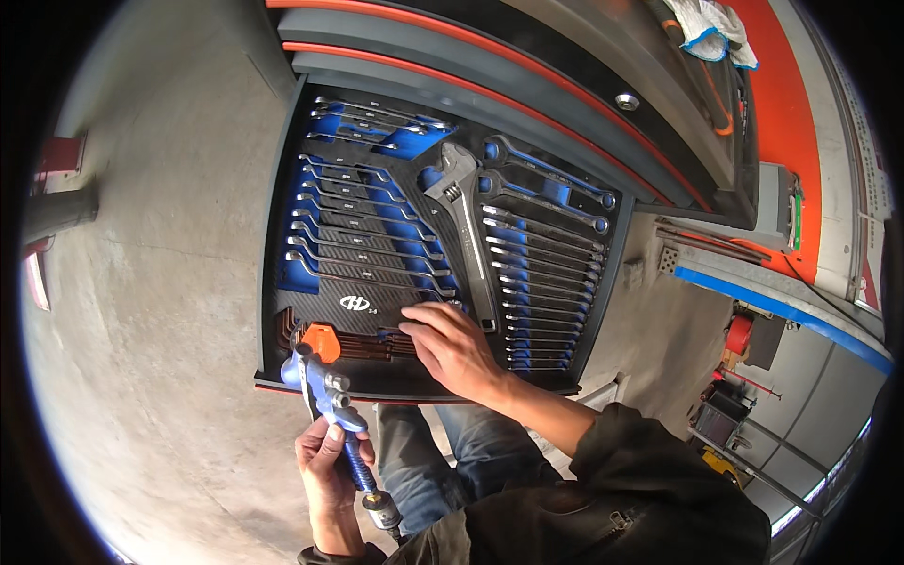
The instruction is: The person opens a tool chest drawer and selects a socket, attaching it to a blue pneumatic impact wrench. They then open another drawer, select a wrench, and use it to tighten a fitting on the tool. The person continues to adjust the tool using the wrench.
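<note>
Left hand [325,471] grasps the blue spray gun [330,388] by its handle [357,461], in the frame's lower left, likely the surest hold if stiff and weighty; right hand [459,353] spreads loosely, seemingly empty.

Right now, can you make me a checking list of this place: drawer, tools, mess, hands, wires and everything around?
Surface: open drawer, dark liner with blue cutouts
Job's things: blue spray gun; big wrench, smaller wrenches and hex keys in the drawer
Clutter: white cloth, perhaps a glove, atop the cabinet
Hands: left hand grips the spray gun; right hand, fingers loosely bent, by the hex keys; touching unclear
Cables: dark hose apparently at the spray gun's lower end
Surroundings: grey floor, blue beam at right
</note>
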{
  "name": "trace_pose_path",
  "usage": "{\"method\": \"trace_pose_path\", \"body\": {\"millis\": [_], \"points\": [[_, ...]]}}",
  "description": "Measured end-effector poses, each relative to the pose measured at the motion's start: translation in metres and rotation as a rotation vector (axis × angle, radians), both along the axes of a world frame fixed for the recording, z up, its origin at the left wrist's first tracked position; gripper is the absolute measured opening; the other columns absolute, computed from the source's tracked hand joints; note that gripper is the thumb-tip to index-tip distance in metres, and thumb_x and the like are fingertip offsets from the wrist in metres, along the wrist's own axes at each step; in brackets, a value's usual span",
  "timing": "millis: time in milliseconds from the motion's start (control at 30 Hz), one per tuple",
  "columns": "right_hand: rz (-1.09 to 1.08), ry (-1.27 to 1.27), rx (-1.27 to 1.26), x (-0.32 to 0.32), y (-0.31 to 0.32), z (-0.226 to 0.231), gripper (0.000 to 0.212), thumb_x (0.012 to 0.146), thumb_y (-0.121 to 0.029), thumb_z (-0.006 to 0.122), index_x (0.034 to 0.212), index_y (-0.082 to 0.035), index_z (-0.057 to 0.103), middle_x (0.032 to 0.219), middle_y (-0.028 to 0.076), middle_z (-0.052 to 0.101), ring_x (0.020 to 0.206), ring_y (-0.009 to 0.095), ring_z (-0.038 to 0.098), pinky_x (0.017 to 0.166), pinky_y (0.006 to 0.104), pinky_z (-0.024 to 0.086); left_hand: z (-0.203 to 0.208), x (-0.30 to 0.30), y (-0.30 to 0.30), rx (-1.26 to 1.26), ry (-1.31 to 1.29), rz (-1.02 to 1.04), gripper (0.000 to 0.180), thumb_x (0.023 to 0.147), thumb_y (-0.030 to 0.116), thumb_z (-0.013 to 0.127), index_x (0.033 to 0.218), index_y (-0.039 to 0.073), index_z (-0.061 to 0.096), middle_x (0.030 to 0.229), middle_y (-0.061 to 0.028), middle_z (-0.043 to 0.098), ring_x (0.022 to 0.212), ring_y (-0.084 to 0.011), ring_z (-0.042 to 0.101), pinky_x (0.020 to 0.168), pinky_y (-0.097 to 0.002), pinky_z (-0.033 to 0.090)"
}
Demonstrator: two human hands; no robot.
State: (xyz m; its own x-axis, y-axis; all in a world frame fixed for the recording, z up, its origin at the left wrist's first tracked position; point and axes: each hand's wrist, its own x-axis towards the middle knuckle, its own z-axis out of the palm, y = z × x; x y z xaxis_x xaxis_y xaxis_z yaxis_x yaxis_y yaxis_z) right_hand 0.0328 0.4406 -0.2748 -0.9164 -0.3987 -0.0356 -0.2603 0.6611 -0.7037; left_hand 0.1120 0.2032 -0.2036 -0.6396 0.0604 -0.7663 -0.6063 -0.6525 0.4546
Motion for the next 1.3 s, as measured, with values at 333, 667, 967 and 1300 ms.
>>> {"method": "trace_pose_path", "body": {"millis": [333,667,967,1300], "points": [[-0.166,-0.064,0.001,-0.043,0.048,0.009,0.017,0.089,0.000,0.071,0.106,-0.001,0.074,0.102,0.012,0.070,0.089,0.028,0.071,0.076,0.0372,0.058,0.007,-0.036,0.051,-0.176,-0.107,-0.039,0.024,0.100,0.018,0.062,0.104,-0.005,0.066,0.089,-0.0114,0.070,0.071,-0.0161,0.067,0.068,-0.0276,0.053],[0.090,-0.032,0.357,-0.072,0.013,-0.011,0.020,0.094,-0.016,0.067,0.111,-0.005,0.070,0.092,0.009,0.069,0.086,0.029,0.070,0.070,0.0430,0.055,0.003,-0.038,0.058,-0.179,-0.168,-0.019,0.028,0.102,0.022,0.064,0.109,-0.004,0.068,0.085,-0.0095,0.072,0.075,-0.0136,0.069,0.072,-0.0260,0.056],[0.151,-0.016,0.542,-0.084,0.000,-0.013,0.012,0.090,-0.014,0.067,0.098,-0.005,0.069,0.090,0.012,0.070,0.086,0.033,0.070,0.074,0.0466,0.056,0.001,-0.033,0.031,-0.129,-0.114,-0.021,0.022,0.102,0.017,0.064,0.107,-0.004,0.070,0.085,-0.0095,0.073,0.074,-0.0124,0.068,0.071,-0.0248,0.055],[0.057,-0.205,0.357,-0.077,-0.023,0.028,0.014,0.093,-0.017,0.067,0.094,-0.003,0.065,0.083,0.013,0.066,0.077,0.036,0.066,0.068,0.0459,0.051,0.004,-0.017,0.013,-0.147,-0.091,-0.051,0.021,0.101,0.016,0.064,0.105,-0.004,0.071,0.084,-0.0090,0.072,0.073,-0.0123,0.066,0.070,-0.0255,0.053]]}}
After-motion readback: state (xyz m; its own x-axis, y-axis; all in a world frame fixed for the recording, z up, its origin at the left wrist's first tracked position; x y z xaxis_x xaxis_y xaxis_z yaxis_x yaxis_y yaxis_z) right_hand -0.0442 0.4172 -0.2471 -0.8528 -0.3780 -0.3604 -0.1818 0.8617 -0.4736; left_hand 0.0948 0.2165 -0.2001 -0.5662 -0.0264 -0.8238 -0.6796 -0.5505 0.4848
